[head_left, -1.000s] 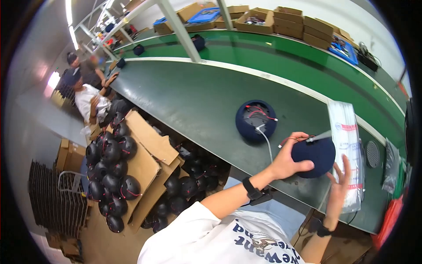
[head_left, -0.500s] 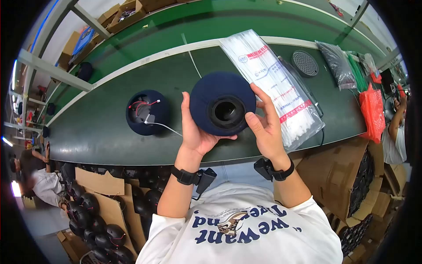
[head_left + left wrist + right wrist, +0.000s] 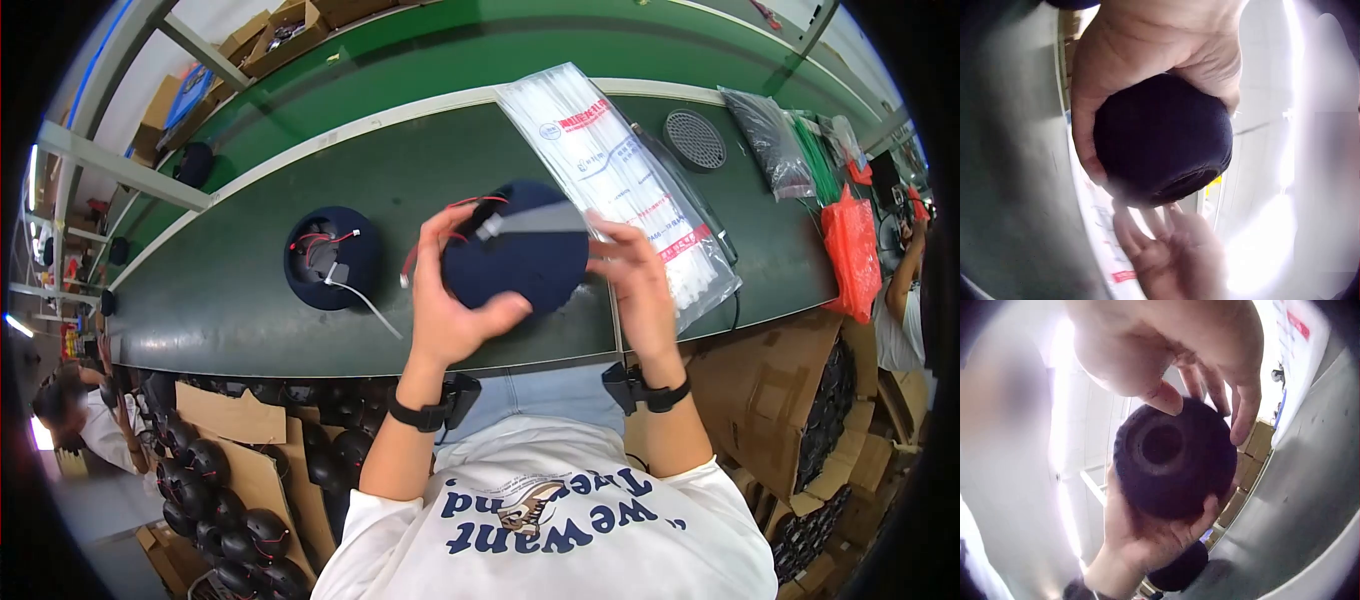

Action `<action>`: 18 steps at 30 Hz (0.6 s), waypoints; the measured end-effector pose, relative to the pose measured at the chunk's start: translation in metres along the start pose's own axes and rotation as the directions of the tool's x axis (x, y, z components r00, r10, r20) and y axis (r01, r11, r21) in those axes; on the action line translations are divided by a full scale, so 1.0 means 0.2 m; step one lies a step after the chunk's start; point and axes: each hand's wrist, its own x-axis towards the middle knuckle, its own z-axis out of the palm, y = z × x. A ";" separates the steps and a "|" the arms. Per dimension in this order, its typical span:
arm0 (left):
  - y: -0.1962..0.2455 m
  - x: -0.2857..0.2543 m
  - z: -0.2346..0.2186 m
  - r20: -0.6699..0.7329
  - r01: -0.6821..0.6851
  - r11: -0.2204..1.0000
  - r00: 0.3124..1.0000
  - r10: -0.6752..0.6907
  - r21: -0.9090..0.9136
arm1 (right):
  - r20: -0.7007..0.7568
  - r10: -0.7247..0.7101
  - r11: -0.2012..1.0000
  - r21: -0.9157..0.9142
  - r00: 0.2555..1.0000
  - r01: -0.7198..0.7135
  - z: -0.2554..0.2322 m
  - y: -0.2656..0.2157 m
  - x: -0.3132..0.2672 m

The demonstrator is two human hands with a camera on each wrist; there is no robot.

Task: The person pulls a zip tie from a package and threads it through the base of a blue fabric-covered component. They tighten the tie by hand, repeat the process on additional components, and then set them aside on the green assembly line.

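In the head view, a navy fabric-covered ball (image 3: 520,265) with red wires and a pale cable tie (image 3: 540,220) on its upper side is held over the bench. My left hand (image 3: 447,310) grips its left side, thumb across the fabric. At its right edge is my right hand (image 3: 640,290), blurred, fingers extended and apart. The right wrist view shows a dark-rimmed round hole in the ball (image 3: 1175,456), with my right thumb near it. A second navy ball (image 3: 362,262) sits on the bench, red wires and a white tie showing at its opening.
A plastic pack of white cable ties (image 3: 630,190) lies right of the hands, beside a round grille (image 3: 695,140). Farther right is a red plastic bag (image 3: 850,255). Black shells (image 3: 225,540) are piled below the bench, near cardboard boxes (image 3: 755,395). Another person sits left.
The head view has swung toward the right end of the bench. Over the last half second, the held ball has turned, bringing its wires and tie uppermost; the right thumb has left its face.
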 end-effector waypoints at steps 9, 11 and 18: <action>0.00 -0.10 -0.09 0.165 -0.183 0.903 0.978 0.127 0.389 | 0.451 -0.103 0.624 -0.665 0.887 0.410 0.06 -0.32 0.09; -0.04 -0.11 -0.09 0.169 -0.190 0.920 0.976 0.139 0.342 | 0.381 -0.032 0.623 -0.716 0.924 0.316 0.12 -0.25 0.13; -0.08 -0.08 -0.11 0.210 -0.250 0.935 0.957 0.199 0.253 | 0.114 0.059 0.792 -0.610 0.992 0.024 0.23 -0.13 0.15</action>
